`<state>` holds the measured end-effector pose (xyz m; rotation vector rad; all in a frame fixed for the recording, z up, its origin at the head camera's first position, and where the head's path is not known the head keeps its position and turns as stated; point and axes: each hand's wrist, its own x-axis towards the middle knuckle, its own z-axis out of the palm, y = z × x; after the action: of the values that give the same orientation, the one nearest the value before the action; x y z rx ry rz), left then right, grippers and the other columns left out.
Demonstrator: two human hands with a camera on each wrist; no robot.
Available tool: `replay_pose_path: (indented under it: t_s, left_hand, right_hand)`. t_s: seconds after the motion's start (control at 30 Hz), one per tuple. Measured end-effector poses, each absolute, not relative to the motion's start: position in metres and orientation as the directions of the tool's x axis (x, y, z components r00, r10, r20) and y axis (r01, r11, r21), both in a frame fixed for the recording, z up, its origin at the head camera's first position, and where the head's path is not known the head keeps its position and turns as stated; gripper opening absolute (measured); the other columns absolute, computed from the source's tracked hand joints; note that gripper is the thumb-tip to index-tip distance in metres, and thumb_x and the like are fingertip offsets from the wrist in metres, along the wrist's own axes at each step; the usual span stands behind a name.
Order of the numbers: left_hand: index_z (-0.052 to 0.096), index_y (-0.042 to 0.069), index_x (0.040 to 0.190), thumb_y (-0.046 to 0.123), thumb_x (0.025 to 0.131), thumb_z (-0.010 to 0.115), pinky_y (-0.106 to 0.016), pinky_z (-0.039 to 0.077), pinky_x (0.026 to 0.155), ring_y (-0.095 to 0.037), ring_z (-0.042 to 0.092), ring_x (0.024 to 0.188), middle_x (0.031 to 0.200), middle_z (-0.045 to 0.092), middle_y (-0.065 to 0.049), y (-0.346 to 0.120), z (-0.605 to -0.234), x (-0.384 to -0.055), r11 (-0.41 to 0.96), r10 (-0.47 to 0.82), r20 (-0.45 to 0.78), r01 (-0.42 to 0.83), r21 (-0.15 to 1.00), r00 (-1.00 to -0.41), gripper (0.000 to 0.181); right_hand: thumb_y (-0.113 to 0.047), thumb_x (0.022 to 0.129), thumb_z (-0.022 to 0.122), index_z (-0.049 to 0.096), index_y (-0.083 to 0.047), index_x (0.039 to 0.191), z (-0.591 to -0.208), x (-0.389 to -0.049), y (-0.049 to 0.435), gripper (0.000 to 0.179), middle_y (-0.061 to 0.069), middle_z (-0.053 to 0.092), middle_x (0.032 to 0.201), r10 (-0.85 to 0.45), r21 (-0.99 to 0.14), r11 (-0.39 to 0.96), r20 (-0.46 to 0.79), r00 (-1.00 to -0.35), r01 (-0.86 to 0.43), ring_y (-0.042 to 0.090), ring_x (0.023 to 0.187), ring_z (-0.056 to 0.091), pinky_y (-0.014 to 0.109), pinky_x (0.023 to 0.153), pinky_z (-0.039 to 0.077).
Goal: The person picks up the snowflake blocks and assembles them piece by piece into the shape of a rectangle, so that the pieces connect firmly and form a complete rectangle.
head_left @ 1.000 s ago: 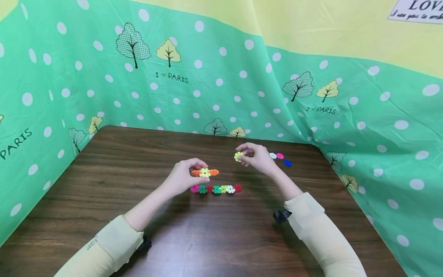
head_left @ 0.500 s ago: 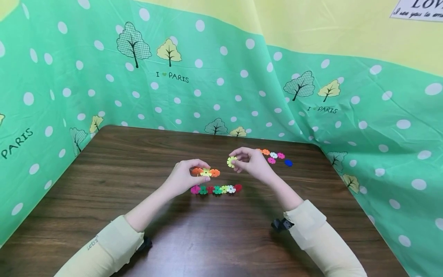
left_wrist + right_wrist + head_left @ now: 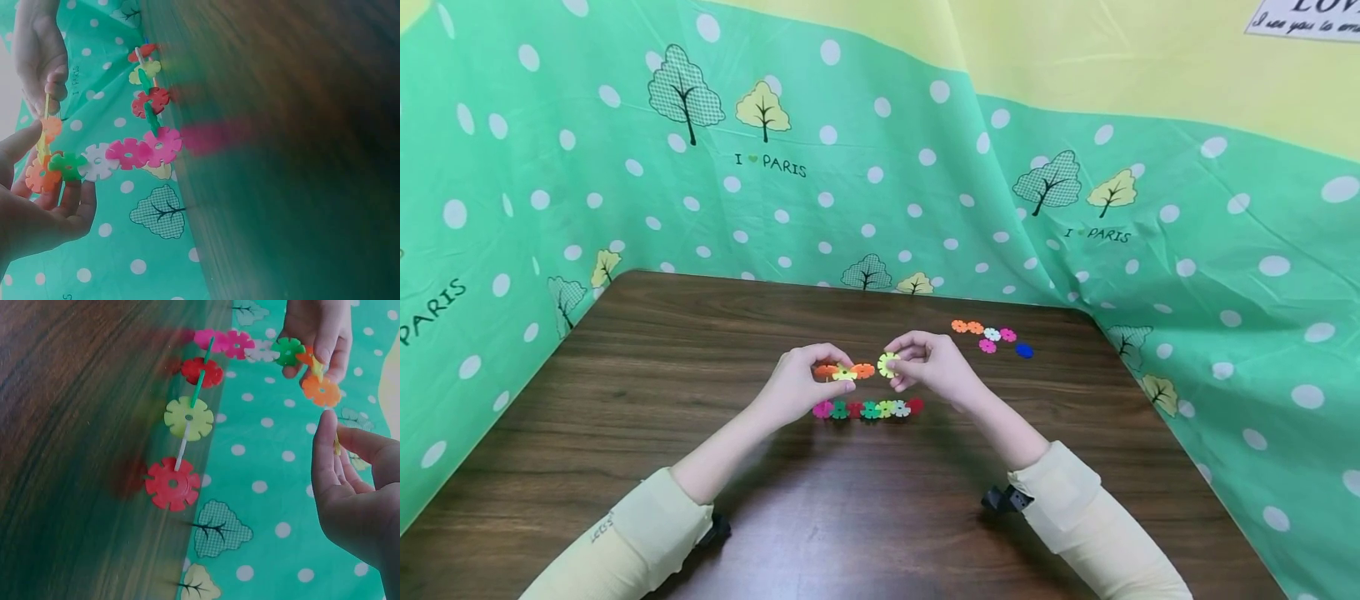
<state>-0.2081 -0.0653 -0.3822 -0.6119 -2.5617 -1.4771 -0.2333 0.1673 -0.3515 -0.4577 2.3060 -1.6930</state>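
The left hand pinches the chain near its orange end, fingers above and thumb below; at its 3 o'clock the right hand pinches a yellow disc between thumb and fingers, just beside that end (the right wrist view shows a slight gap); the chain's long row, pink, green, red, green, yellow, white and red, runs at 6 o'clock from the held end, though I cannot tell whether it touches the table; pink, white and green pieces link the two levels; at the right hand's 2 o'clock lie loose discs, two orange, one white, two pink and one blue; a dotted green cloth hangs at 12 o'clock.
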Motion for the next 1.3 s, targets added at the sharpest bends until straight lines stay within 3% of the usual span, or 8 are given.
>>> replay_pose_path:
  t_s: [0.3,0.53,0.8,1.0,1.3]
  left_hand:
    - [0.068,0.021,0.094,0.024,0.077,0.079,-0.034,0.048,0.074,-0.014,0.06,0.077,0.095,0.07,0.004,-0.0649,-0.3824,-0.207,0.434,0.288,0.301,0.404,0.805,-0.909,0.021]
    - [0.069,0.021,0.093,0.022,0.077,0.079,-0.033,0.047,0.075,-0.015,0.058,0.084,0.095,0.07,0.004,-0.0638,-0.3815,-0.2064,0.435,0.291,0.29,0.396,0.809,-0.912,0.02]
    - [0.068,0.019,0.086,0.023,0.079,0.077,-0.029,0.05,0.058,-0.018,0.057,0.068,0.082,0.069,0.003,-0.0607,-0.3788,-0.2058,0.382,0.341,0.253,0.38,0.842,-0.905,0.012]
    - [0.07,0.018,0.08,0.022,0.081,0.075,-0.027,0.045,0.049,-0.022,0.052,0.057,0.071,0.067,0.0,-0.0602,-0.3772,-0.206,0.386,0.341,0.262,0.388,0.837,-0.903,0.007]
    - [0.072,0.018,0.078,0.02,0.079,0.077,-0.025,0.043,0.049,-0.021,0.051,0.061,0.072,0.068,0.007,-0.0594,-0.379,-0.2098,0.389,0.352,0.314,0.443,0.808,-0.882,0.005]
  right_hand:
    - [-0.008,0.084,0.07,0.064,0.004,0.106,-0.3511,-0.2287,0.1646,0.026,0.017,0.069,0.084,-0.414,-0.945,0.312,-0.043,-0.909,-0.097,0.027,0.063,0.067,0.049,0.068,0.056]
    - [-0.01,0.084,0.071,0.067,0.003,0.106,-0.3519,-0.2289,0.1659,0.025,0.014,0.07,0.082,-0.433,-0.926,0.352,-0.035,-0.901,-0.133,0.02,0.06,0.066,0.041,0.065,0.057]
    - [-0.01,0.085,0.07,0.066,0.005,0.108,-0.3545,-0.2297,0.166,0.028,0.015,0.071,0.081,-0.464,-0.936,0.332,-0.053,-0.884,-0.118,0.022,0.062,0.068,0.05,0.069,0.055]
    - [-0.007,0.085,0.069,0.066,0.005,0.107,-0.3551,-0.228,0.164,0.026,0.017,0.071,0.082,-0.483,-0.936,0.332,-0.063,-0.873,-0.116,0.026,0.064,0.068,0.055,0.072,0.053]
    - [-0.004,0.087,0.066,0.065,0.009,0.108,-0.3567,-0.2242,0.1588,0.025,0.015,0.07,0.081,-0.463,-0.93,0.345,-0.051,-0.885,-0.127,0.02,0.06,0.067,0.042,0.065,0.057]
